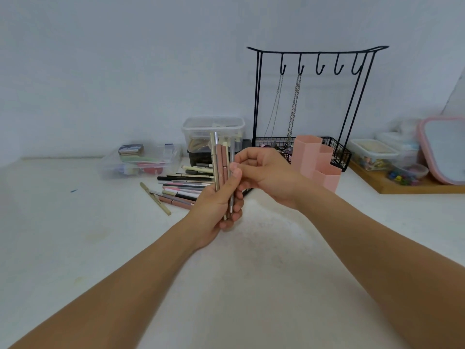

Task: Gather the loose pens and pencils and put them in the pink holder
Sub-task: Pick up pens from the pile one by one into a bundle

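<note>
Pens lie heaped on the table at the left, most of them side by side, one tan one off on its own nearer me, all yet to be gathered. My left hand grips a bunch upright, ends roughly level, so I judge it will drop in as one. My right hand, fingers curled, pinches the bunch's right side to square it up. Just right of that hand stands the pink holder, its stepped tubes open upward, close enough for a short carry.
</note>
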Tool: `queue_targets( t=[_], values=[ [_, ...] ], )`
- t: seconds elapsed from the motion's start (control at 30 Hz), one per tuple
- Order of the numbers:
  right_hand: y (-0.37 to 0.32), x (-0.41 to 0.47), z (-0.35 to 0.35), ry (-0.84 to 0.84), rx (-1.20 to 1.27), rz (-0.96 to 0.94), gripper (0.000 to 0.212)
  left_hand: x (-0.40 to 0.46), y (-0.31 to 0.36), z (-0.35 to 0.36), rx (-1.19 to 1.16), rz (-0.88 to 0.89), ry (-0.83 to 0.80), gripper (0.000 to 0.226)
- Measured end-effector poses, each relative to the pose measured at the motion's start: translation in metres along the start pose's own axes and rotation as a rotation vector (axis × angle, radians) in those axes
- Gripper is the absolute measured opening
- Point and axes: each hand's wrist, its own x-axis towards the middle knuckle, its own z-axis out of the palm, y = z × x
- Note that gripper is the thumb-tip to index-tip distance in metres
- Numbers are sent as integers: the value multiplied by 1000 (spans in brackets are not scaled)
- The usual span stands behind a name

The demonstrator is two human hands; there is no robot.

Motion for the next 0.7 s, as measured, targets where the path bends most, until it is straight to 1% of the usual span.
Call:
queue_targets(
  t=[0.1, 0.2, 0.23, 0.37, 0.43, 0.47, 0.5, 0.57, 0.6, 0.63, 0.7],
  values=[
    [6, 1, -2, 40, -86, -12, 7, 2, -3, 0, 8, 17, -15, 44],
    [8, 2, -4, 37, -98, 15, 11, 2, -5, -1, 28, 23, -10, 18],
    [9, 2, -4, 28, -102, 27, 13, 2, -4, -2, 30, 27, -10, 14],
    [11, 2, -7, 4, -157, 59, 15, 1, -4, -1, 36, 17, 9, 26],
    [11, 3, -11, -3, -154, 62, 13, 2, -4, -1, -2, -12, 36, 21],
    [13, 5, -14, 35, -157, 55, 13, 2, -4, -1, -27, -26, 52, 21],
    [15, 7, -19, 107, -194, 32, 14, 2, -3, -1, -44, -37, 67, 24],
    [25, 11, -31, 254, -415, -52, 9, 4, -1, -3, -56, -41, 101, 31],
    [33, 11, -37, 276, -555, -90, 6, 4, 0, -3, -50, -39, 119, 35],
    [41, 9, -42, 262, -675, -114, 6, 4, 1, -4, -43, -35, 137, 40],
    [60, 3, -49, 188, -816, -116, 13, 4, 2, -6, -34, -24, 159, 48]
  ],
)
